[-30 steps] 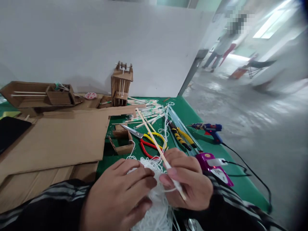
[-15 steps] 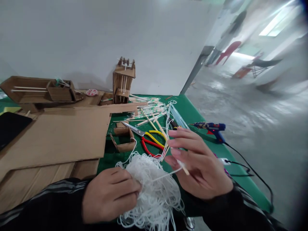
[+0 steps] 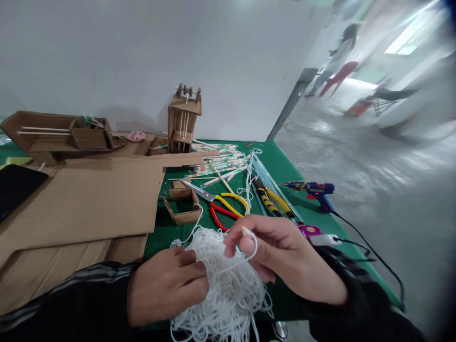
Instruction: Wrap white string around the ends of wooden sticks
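Reference landmark: the tangle of thin white string (image 3: pixel 221 285), which lies at the near edge of the green table (image 3: pixel 285 166).

1. Left hand (image 3: pixel 167 285): I read it at the tangle's left side, fingers curled shut on the outer loops and pinning the mass down.
2. Right hand (image 3: pixel 285 259): just right of the tangle and raised slightly above it. Thumb and forefinger are pinched on the pale thin wooden stick (image 3: pixel 245 231). Only the stick's tip shows; the rest is hidden in the hand.
3. A single white strand (image 3: pixel 233 262) runs from the tangle up and around the thumb tip, beside the stick's end.
4. Beyond the tangle lie the red-and-yellow-handled steel scissors (image 3: pixel 217 204) and a small open cardboard box (image 3: pixel 182 209).

Judgement: the step in hand is drawing one strand out of the tangle toward the stick. A further pull calls for firm left-hand pressure, so that neighbouring loops do not lift, and steady tension at the pinch.
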